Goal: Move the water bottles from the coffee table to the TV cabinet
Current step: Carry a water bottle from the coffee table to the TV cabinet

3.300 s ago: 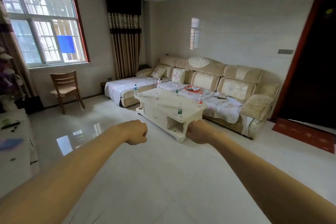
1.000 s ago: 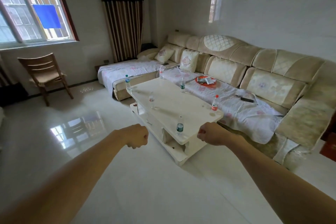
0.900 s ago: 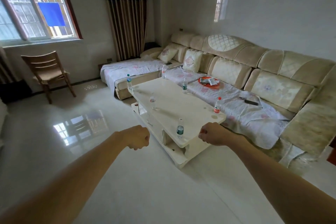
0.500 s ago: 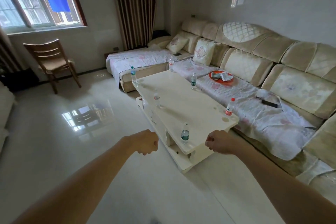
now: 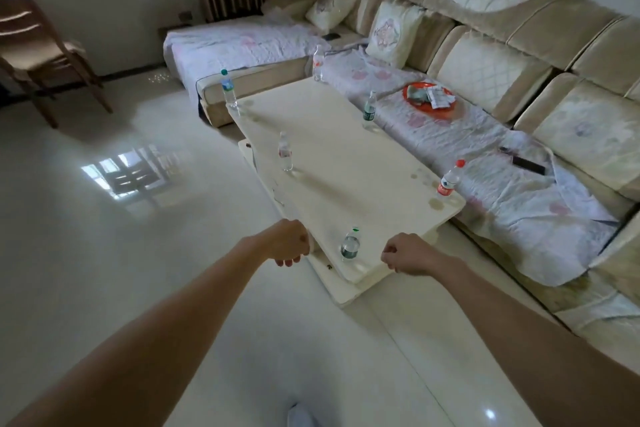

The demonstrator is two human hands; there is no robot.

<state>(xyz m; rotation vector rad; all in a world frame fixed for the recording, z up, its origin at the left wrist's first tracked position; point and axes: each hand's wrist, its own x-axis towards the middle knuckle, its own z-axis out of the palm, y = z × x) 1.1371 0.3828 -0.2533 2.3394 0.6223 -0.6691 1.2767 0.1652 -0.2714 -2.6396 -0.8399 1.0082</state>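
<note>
Both grips curled tight, empty: left hand (image 5: 289,243), right hand (image 5: 412,255) flank nearest bottle (image 5: 350,245), seemingly untouched.

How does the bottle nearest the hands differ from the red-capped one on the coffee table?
The nearest bottle has a green cap and green label; the red-capped bottle has a red label. The nearest bottle stands between the left hand and right hand; the red-capped bottle stands at the sofa-side edge. Both stand upright on the coffee table.
</note>
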